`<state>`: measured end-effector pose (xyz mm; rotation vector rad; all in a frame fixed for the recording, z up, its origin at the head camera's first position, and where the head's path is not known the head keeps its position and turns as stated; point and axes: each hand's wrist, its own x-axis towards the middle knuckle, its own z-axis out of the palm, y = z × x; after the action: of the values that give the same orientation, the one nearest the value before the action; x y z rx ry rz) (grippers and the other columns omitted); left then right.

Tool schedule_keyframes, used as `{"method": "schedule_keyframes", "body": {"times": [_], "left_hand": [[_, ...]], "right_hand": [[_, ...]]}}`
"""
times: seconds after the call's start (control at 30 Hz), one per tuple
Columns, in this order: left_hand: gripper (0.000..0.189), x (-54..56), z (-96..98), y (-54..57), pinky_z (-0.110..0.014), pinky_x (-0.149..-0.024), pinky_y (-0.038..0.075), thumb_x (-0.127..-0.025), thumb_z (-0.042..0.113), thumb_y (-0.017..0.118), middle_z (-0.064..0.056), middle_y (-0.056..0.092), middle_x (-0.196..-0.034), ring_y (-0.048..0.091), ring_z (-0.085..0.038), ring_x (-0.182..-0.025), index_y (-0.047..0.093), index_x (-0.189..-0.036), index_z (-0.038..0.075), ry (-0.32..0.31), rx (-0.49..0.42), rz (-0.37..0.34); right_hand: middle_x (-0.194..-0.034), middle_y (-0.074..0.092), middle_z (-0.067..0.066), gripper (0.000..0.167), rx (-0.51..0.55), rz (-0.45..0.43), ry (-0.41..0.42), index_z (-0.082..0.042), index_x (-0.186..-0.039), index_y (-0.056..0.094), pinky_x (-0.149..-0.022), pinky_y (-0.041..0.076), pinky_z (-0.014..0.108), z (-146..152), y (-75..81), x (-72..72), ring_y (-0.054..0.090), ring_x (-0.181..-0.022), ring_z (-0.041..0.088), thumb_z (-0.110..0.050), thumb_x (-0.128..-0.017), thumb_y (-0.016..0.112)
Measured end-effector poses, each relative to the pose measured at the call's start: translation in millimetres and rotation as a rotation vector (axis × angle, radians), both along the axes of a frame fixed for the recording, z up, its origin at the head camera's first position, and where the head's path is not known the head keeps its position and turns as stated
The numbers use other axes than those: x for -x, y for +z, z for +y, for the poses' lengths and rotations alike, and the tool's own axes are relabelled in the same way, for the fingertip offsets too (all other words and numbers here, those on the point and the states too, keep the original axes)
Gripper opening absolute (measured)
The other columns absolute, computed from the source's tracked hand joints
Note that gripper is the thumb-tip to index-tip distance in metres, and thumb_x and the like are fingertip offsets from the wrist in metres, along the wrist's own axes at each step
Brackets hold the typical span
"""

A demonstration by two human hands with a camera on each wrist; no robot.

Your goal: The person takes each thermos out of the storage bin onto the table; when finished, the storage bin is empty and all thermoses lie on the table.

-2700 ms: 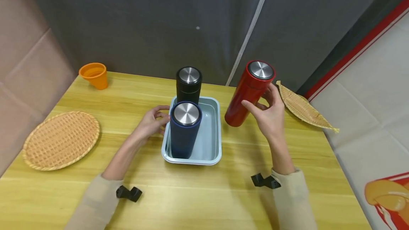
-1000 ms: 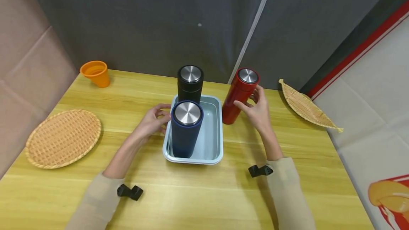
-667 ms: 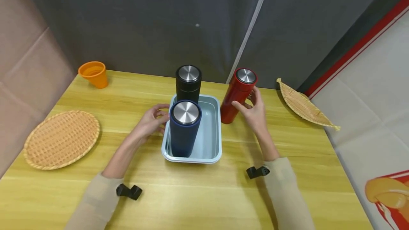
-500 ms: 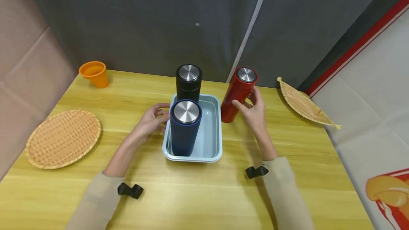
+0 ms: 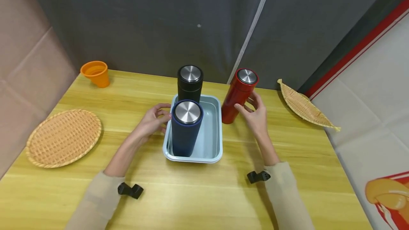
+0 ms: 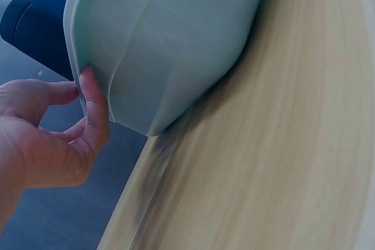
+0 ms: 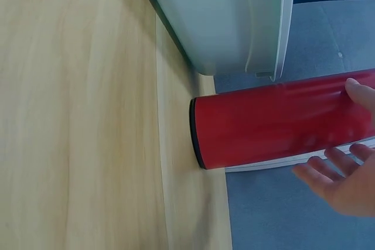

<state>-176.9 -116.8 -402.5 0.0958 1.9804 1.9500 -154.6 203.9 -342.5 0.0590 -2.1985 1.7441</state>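
My left hand [image 5: 152, 119] pinches the left rim of a pale blue plastic tray [image 5: 219, 141] between thumb and fingers, as the left wrist view shows close up. Inside the tray stand a navy blue thermos [image 5: 185, 136] in front and a black thermos [image 5: 190, 89] behind it, both with steel lids. A red thermos [image 5: 238, 95] stands upright on the table just right of the tray's far corner. Around its right side is my right hand [image 5: 255, 113], loosely spread. In the right wrist view the thumb [image 7: 356, 89] overlaps the red thermos, while the other fingertips [image 7: 304, 173] are extended below it.
An oval woven tray [image 5: 64, 138] lies at the left of the wooden table [image 5: 198, 194]. An orange cup [image 5: 96, 74] stands at the back left corner. A leaf-shaped woven basket [image 5: 305, 105] sits at the right edge. A grey curtain [image 5: 143, 27] hangs behind the table.
My right hand brought the tilted red thermos leftward and down onto the table beside the tray. Over the last half second its fingers loosened and drew slightly away. The left hand stayed on the rim.
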Motion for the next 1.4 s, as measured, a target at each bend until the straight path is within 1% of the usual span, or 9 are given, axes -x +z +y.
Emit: {"method": "schedule_keyframes", "body": {"times": [0.23, 0.33, 0.47, 0.67, 0.8, 0.97, 1.2, 1.27, 1.4], "left_hand": [[0.048, -0.1, -0.1, -0.6, -0.027, -0.052, 0.053, -0.098, 0.009, 0.055, -0.016, 0.053, -0.104, 0.058, -0.021, -0.074, 0.037, -0.141, 0.003, 0.002, 0.003, 0.000], [0.047, -0.3, 0.3, 0.1, -0.027, -0.052, 0.053, -0.098, 0.008, 0.055, -0.016, 0.053, -0.104, 0.058, -0.020, -0.073, 0.037, -0.141, 0.003, 0.003, 0.004, 0.000], [0.047, -0.2, 0.6, 1.9, -0.028, -0.052, 0.053, -0.098, 0.009, 0.055, -0.015, 0.054, -0.104, 0.058, -0.019, -0.073, 0.037, -0.141, 0.004, 0.003, -0.001, -0.007], [0.048, 0.5, -0.6, 3.7, -0.027, -0.053, 0.054, -0.098, 0.012, 0.056, -0.015, 0.054, -0.106, 0.059, -0.020, -0.075, 0.037, -0.141, 0.005, 0.002, 0.004, -0.004], [0.049, 0.2, -0.3, 3.2, -0.027, -0.054, 0.054, -0.098, 0.012, 0.056, -0.016, 0.054, -0.106, 0.059, -0.020, -0.075, 0.036, -0.142, 0.004, -0.001, 0.003, -0.005], [0.047, -1.0, 0.6, 2.8, -0.027, -0.053, 0.054, -0.098, 0.011, 0.056, -0.015, 0.054, -0.105, 0.058, -0.019, -0.073, 0.037, -0.141, 0.004, 0.010, 0.001, -0.006], [0.048, -1.3, 0.6, 3.3, -0.027, -0.053, 0.054, -0.098, 0.011, 0.056, -0.016, 0.054, -0.106, 0.059, -0.020, -0.075, 0.037, -0.142, 0.004, 0.007, -0.001, -0.012], [0.048, -1.2, 0.7, 3.5, -0.027, -0.054, 0.055, -0.098, 0.011, 0.056, -0.016, 0.054, -0.107, 0.059, -0.020, -0.076, 0.037, -0.142, 0.004, 0.007, -0.003, -0.012], [0.047, -1.3, 1.1, 3.2, -0.027, -0.053, 0.054, -0.098, 0.011, 0.056, -0.016, 0.054, -0.106, 0.059, -0.020, -0.076, 0.038, -0.141, 0.004, 0.009, -0.009, -0.011]], "right_hand": [[-0.139, 0.047, 0.022, 0.069, -0.018, -0.007, 0.014, 0.005, -0.142, 0.040, -0.098, 0.042, 0.057, 5.4, -2.4, -4.2, 0.051, -0.120, 0.037, 0.004, -0.082, 0.072], [-0.138, 0.050, 0.019, 0.069, -0.020, -0.004, 0.015, 0.001, -0.142, 0.042, -0.099, 0.042, 0.055, 11.7, -9.8, -3.3, 0.052, -0.120, 0.034, 0.003, -0.081, 0.074], [-0.133, 0.056, 0.014, 0.066, -0.033, 0.016, -0.004, -0.005, -0.140, 0.048, -0.098, 0.046, 0.048, 19.1, -20.1, -2.7, 0.055, -0.118, 0.031, -0.001, -0.081, 0.077], [-0.132, 0.056, 0.015, 0.064, -0.084, 0.046, 0.000, -0.003, -0.139, 0.050, -0.096, 0.047, 0.050, 19.8, -18.9, -15.4, 0.055, -0.117, 0.034, 0.000, -0.080, 0.077], [-0.133, 0.056, 0.014, 0.065, -0.119, 0.025, 0.012, -0.002, -0.138, 0.049, -0.095, 0.048, 0.047, 19.0, -18.3, -28.9, 0.055, -0.118, 0.030, 0.001, -0.080, 0.077], [-0.133, 0.056, 0.014, 0.065, -0.129, -0.001, 0.070, -0.001, -0.137, 0.050, -0.096, 0.048, 0.047, 7.4, -12.7, -46.3, 0.056, -0.118, 0.029, 0.002, -0.079, 0.077], [-0.130, 0.055, 0.024, 0.066, -0.182, 0.037, 0.187, 0.008, -0.136, 0.046, -0.096, 0.045, 0.054, -25.0, 16.7, -72.4, 0.054, -0.116, 0.039, 0.009, -0.077, 0.076], [-0.131, 0.055, 0.021, 0.067, -0.184, 0.039, 0.228, 0.005, -0.137, 0.046, -0.097, 0.046, 0.051, -29.4, 16.7, -74.5, 0.054, -0.117, 0.036, 0.008, -0.077, 0.076], [-0.135, 0.055, 0.009, 0.071, -0.181, 0.041, 0.321, -0.005, -0.140, 0.046, -0.097, 0.047, 0.041, -30.7, 3.4, -71.0, 0.054, -0.120, 0.028, 0.001, -0.078, 0.079]]}}
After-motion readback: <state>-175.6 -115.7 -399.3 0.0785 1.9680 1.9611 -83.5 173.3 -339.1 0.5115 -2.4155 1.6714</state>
